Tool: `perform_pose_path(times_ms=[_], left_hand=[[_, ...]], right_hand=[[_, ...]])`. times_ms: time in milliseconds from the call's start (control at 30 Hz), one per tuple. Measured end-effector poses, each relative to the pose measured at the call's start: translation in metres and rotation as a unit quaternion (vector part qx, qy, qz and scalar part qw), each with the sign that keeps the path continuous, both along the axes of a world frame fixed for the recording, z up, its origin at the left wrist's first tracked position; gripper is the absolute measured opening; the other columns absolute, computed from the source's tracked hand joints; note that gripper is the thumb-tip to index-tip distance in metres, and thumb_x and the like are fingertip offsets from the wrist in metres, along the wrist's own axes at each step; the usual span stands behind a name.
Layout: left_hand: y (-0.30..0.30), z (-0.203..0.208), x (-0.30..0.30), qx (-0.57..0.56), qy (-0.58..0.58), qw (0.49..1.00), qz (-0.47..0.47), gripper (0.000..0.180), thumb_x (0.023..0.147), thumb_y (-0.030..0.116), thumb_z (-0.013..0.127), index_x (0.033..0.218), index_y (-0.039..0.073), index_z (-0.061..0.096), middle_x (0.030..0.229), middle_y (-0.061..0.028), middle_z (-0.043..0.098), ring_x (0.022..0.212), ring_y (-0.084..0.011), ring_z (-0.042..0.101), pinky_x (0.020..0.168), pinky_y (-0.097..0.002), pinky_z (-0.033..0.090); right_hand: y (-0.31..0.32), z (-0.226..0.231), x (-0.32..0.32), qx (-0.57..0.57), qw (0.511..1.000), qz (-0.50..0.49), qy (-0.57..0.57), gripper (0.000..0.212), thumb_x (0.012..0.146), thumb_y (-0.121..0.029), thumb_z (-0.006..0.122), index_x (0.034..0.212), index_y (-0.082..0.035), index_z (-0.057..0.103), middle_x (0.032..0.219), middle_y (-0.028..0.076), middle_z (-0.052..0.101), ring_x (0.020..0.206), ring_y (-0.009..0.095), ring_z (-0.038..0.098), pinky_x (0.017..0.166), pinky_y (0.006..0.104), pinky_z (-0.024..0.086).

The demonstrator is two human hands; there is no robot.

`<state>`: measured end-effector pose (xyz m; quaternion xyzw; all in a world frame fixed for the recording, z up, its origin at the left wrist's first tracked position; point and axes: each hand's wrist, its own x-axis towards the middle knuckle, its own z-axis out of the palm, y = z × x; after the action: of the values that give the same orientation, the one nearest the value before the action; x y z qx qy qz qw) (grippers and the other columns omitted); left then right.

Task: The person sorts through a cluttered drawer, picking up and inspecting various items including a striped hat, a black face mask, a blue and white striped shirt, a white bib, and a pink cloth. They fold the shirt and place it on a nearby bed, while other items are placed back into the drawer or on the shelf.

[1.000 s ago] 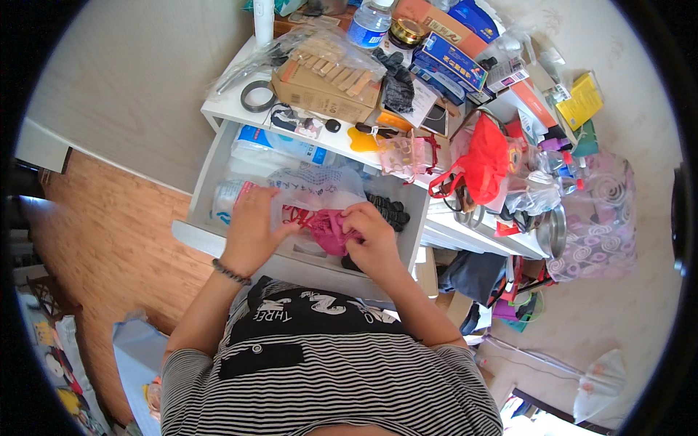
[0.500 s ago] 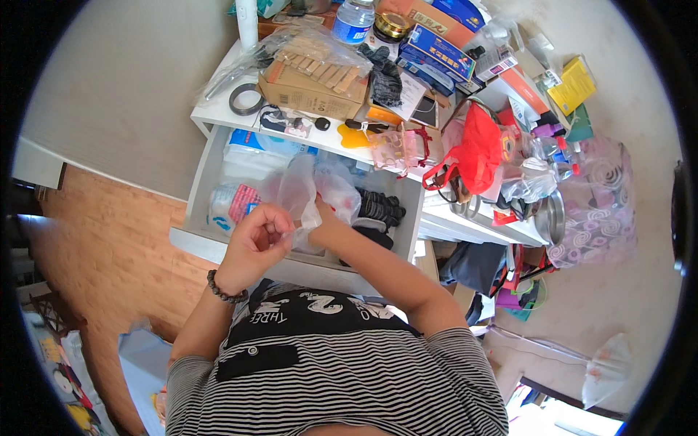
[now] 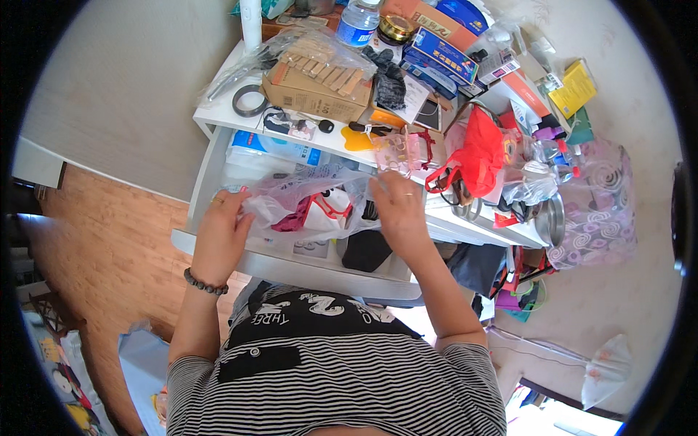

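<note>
A thin clear plastic bag (image 3: 269,207) is stretched wide over the pulled-out white drawer (image 3: 291,270). My left hand (image 3: 224,221) pinches its left edge, and my right hand (image 3: 402,212) grips its right edge. Inside the bag, or seen through it, lie a white item with red trim (image 3: 327,211) and a magenta piece (image 3: 292,219); I cannot make out their kind. Below the bag in the drawer are a black cloth item (image 3: 367,251) and a pale printed card (image 3: 310,248). A blue-and-white package (image 3: 280,147) lies at the drawer's back.
The white desktop above the drawer carries a cardboard box (image 3: 313,94), a roll of tape (image 3: 249,100), a water bottle (image 3: 357,23) and several stacked boxes. A red bag (image 3: 480,149) sits at the right. Wooden floor (image 3: 116,247) shows at left.
My right hand has come out of the bag and moved right to its edge. My left hand has shifted left, and the bag is now spread wide, showing the red-and-white item.
</note>
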<state>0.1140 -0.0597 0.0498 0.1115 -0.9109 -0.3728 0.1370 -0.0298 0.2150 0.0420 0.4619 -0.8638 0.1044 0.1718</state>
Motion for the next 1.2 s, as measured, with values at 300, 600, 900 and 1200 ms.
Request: perform_pose_path(times_ms=[300, 600, 900, 1200], left_hand=[[-0.002, 0.021, -0.008, 0.391, 0.136, 0.907, -0.077, 0.009, 0.081, 0.012, 0.066, 0.085, 0.005, 0.061, 0.113, -0.0102, 0.056, 0.112, -0.0215, 0.048, 0.100, -0.0378, 0.035], [0.028, 0.021, -0.023, 0.608, 0.010, 0.779, -0.153, 0.039, 0.088, 0.020, 0.063, 0.122, 0.007, 0.047, 0.081, -0.0027, 0.059, 0.079, -0.0151, 0.060, 0.082, -0.0389, 0.050], [0.076, -0.024, -0.029, 0.227, 0.046, 0.901, -0.366, 0.042, 0.083, 0.021, 0.064, 0.121, 0.008, 0.053, 0.119, -0.0116, 0.054, 0.118, -0.0276, 0.047, 0.105, -0.0404, 0.032], [0.069, 0.000, -0.037, 0.416, -0.130, 0.881, -0.185, 0.019, 0.095, 0.024, 0.053, 0.097, 0.006, 0.057, 0.075, 0.0028, 0.055, 0.059, -0.0061, 0.049, 0.053, -0.0203, 0.041]], right_hand=[[0.023, 0.033, 0.014, -0.501, 0.668, -0.091, -0.542, 0.026, 0.081, 0.010, 0.060, 0.105, 0.001, 0.059, 0.098, 0.005, 0.060, 0.087, 0.012, 0.058, 0.078, 0.0253, 0.047], [0.004, 0.051, 0.030, -0.526, 0.652, 0.099, -0.537, 0.020, 0.093, 0.003, 0.044, 0.112, -0.003, 0.045, 0.096, 0.012, 0.058, 0.079, 0.018, 0.061, 0.073, 0.0302, 0.048], [-0.057, 0.064, 0.064, -0.247, 0.874, 0.238, -0.343, 0.032, 0.078, 0.003, 0.060, 0.109, -0.004, 0.055, 0.103, 0.012, 0.059, 0.095, 0.030, 0.058, 0.083, 0.0382, 0.044], [-0.010, 0.024, 0.046, -0.234, 0.818, -0.001, -0.526, 0.029, 0.080, 0.002, 0.064, 0.108, 0.000, 0.056, 0.099, 0.010, 0.060, 0.095, 0.019, 0.058, 0.083, 0.0296, 0.046]])
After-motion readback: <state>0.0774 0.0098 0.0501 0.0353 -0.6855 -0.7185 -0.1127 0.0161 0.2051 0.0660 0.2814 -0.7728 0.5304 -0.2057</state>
